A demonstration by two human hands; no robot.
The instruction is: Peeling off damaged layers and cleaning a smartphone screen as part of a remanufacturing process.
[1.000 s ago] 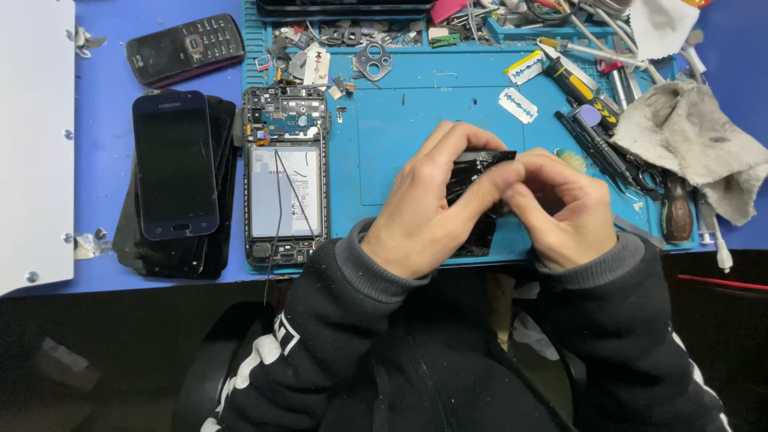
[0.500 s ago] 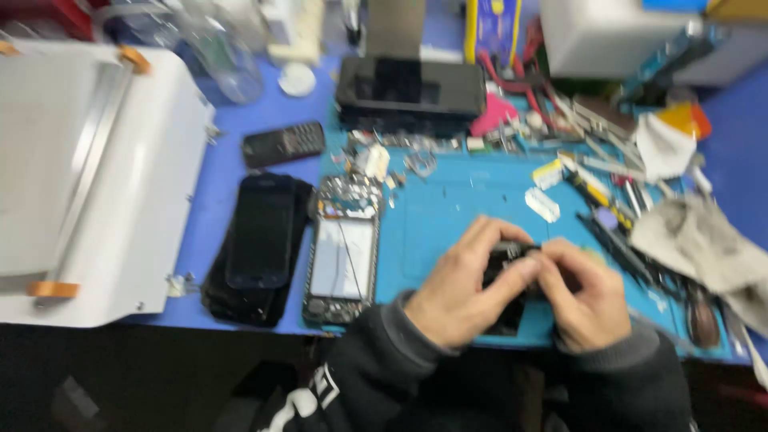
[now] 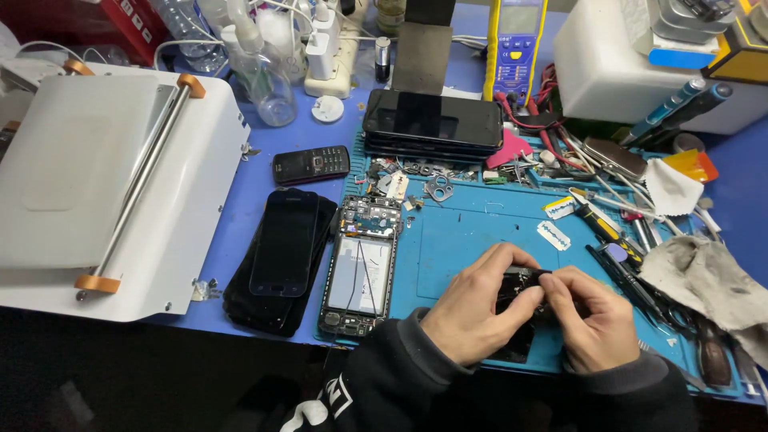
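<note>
Your left hand (image 3: pixel 472 316) and right hand (image 3: pixel 596 324) meet over the near part of the blue rubber repair mat (image 3: pixel 464 240), both curled around a small black phone part (image 3: pixel 524 308). Your left fingers wrap its left side, thumb pressed on top. Your right fingertips pinch its right edge, so both hands are closed on it. Most of the part is hidden under your fingers, so you cannot tell exactly what it is; a dark edge shows below your left palm, just above the mat.

Just left of your left hand lies an opened smartphone with its circuit board and pale battery exposed (image 3: pixel 360 272), on the mat's left edge. Left of that, on the blue worktop (image 3: pixel 264 168), sits a stack of black glass-fronted phones (image 3: pixel 284 256), and farther away a small black keypad phone (image 3: pixel 310 165). A white boxy machine with an orange-capped metal bar (image 3: pixel 104 184) fills the far left.

Two razor blades (image 3: pixel 554 232) lie on the mat just beyond your hands. At the far edge of the mat rests a stack of dark phones lying flat (image 3: pixel 432 122), with a yellow multimeter (image 3: pixel 515 44) behind it. To your right, a grey crumpled cloth (image 3: pixel 708 276) lies among screwdrivers and tweezers (image 3: pixel 620 248).
</note>
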